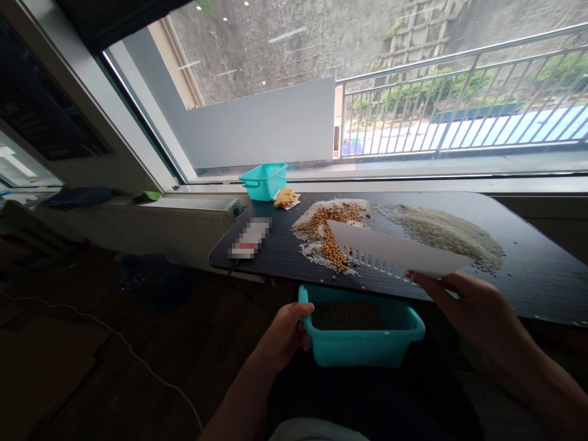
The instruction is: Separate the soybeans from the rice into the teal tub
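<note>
My left hand (287,334) is closed around the left end of a turquoise plastic basin (358,348) below the table's front edge. Small dark grains (349,315), perhaps mung beans, cover the basin's bottom. Pinched in my right hand (463,294) is a white card (399,248) with a row of slots along its lower edge. The card slants over the table, its far left end at a pile of yellow soybeans (333,245) mixed with white rice-like grains (312,215). Behind the card lies a larger heap of pale grains (445,229), which looks like rice.
The dark table (537,263) stands against a window. At its back left are a second turquoise basin (266,182) and a yellowish piece of food (285,197) on white paper. A blurred-out phone-like object (250,239) lies nearer, left. A radiator (193,211) is beyond.
</note>
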A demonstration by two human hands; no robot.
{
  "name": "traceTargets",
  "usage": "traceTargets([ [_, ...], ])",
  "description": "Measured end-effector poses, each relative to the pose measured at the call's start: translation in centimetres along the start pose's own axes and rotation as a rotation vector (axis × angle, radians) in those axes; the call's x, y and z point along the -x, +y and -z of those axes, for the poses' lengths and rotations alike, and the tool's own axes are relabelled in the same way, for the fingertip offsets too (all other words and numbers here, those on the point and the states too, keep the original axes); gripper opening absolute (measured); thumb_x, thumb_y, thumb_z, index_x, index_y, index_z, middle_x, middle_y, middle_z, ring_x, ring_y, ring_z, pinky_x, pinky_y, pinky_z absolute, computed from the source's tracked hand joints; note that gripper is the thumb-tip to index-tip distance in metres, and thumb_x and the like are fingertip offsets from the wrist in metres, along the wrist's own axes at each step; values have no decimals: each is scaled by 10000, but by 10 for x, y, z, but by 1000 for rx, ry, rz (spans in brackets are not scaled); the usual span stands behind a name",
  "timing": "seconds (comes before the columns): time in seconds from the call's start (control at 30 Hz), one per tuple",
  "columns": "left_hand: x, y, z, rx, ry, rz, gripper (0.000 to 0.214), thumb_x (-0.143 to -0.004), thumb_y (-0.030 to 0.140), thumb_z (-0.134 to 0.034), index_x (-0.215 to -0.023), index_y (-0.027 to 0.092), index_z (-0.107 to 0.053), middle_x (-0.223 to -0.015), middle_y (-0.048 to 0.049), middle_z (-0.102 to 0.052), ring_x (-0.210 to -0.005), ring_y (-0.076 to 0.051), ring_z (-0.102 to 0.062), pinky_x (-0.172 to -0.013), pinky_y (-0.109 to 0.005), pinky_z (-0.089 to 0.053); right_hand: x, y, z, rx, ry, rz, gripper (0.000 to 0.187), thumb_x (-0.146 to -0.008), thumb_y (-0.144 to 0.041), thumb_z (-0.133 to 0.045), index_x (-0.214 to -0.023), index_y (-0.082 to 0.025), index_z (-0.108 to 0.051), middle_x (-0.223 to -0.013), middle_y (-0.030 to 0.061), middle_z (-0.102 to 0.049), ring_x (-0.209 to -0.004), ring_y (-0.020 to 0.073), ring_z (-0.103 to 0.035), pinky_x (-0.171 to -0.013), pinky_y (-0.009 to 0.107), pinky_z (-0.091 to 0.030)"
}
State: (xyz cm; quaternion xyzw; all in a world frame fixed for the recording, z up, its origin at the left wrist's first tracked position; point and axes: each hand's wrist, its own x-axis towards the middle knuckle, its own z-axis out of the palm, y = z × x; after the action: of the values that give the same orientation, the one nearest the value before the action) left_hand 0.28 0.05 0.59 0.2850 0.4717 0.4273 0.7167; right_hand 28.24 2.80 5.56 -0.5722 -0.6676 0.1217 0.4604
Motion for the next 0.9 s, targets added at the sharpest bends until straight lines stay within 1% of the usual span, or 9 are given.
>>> traceTargets([
  [0.1, 0, 0, 1, 3, 17, -1, 410, -573, 454, -762, -538, 196, -445, -407, 84, -386, -337, -70, -392, -355, -205, -281, -2, -1, -6, -10, -19, 61, 297, -762, -501, -599, -711, -239, -730, -692, 27, -725, -642, 227, -669, -605, 324, -535],
  [0.23, -2, -3, 3, 14, 13, -8, 406, -582, 455, -757, -537, 194, -448, -404, 83, -385, -334, -66, -380, -353, -202, -282, -3, -8, -16, -49, -54, 113, 287, -783, -469, -589, -754, -227, -742, -738, 31, -734, -661, 223, -675, -573, 305, -529],
  [0.4, -5, -7, 5, 17, -3, -7, 398, -593, 456, -751, -541, 189, -461, -396, 78, -397, -330, -62, -369, -350, -202, -289, 1, -18, -31, -49, -115, 76, 307, -809, -498, -546, -779, -264, -741, -698, 22, -723, -658, 216, -667, -581, 310, -522],
  [0.5, -5, -6, 5, 20, 8, -10, 403, -584, 465, -757, -552, 189, -465, -396, 82, -395, -328, -63, -372, -351, -202, -289, -5, -18, -33, -26, -114, 34, 327, -798, -520, -538, -732, -263, -728, -677, 25, -719, -649, 220, -662, -562, 311, -508],
  [0.6, -4, -4, 5, 18, 15, -1, 415, -575, 463, -766, -546, 192, -454, -397, 86, -390, -327, -64, -382, -353, -199, -286, -26, -11, -27, -3, -25, -35, 306, -768, -511, -553, -757, -257, -723, -705, 19, -727, -660, 221, -658, -572, 314, -495],
  [0.63, -3, -4, 5, 19, 15, 1, 420, -574, 461, -767, -538, 193, -445, -396, 87, -386, -327, -66, -386, -353, -199, -287, -36, -7, -24, 15, 21, -64, 316, -756, -510, -551, -749, -243, -721, -646, 21, -707, -627, 218, -644, -551, 310, -480],
  [0.73, -4, -4, 5, 33, 5, -3, 401, -599, 449, -753, -539, 192, -451, -394, 85, -388, -330, -69, -396, -355, -199, -293, -67, 9, -11, 183, 51, -171, 313, -741, -452, -564, -788, -188, -726, -635, 58, -690, -653, 231, -637, -555, 305, -442],
  [0.8, -4, -4, 6, 43, 2, -10, 384, -613, 439, -745, -545, 189, -461, -393, 83, -392, -330, -71, -399, -353, -199, -297, -83, 20, -4, 327, 63, -194, 312, -768, -439, -543, -790, -177, -711, -679, 87, -687, -694, 234, -632, -601, 313, -430],
  [0.9, -5, -5, 6, 48, 4, -18, 385, -611, 432, -746, -539, 192, -454, -399, 84, -390, -331, -73, -403, -350, -202, -303, -93, 34, 1, 397, 82, -214, 288, -784, -426, -529, -765, -186, -688, -674, 120, -666, -703, 256, -609, -603, 342, -395],
])
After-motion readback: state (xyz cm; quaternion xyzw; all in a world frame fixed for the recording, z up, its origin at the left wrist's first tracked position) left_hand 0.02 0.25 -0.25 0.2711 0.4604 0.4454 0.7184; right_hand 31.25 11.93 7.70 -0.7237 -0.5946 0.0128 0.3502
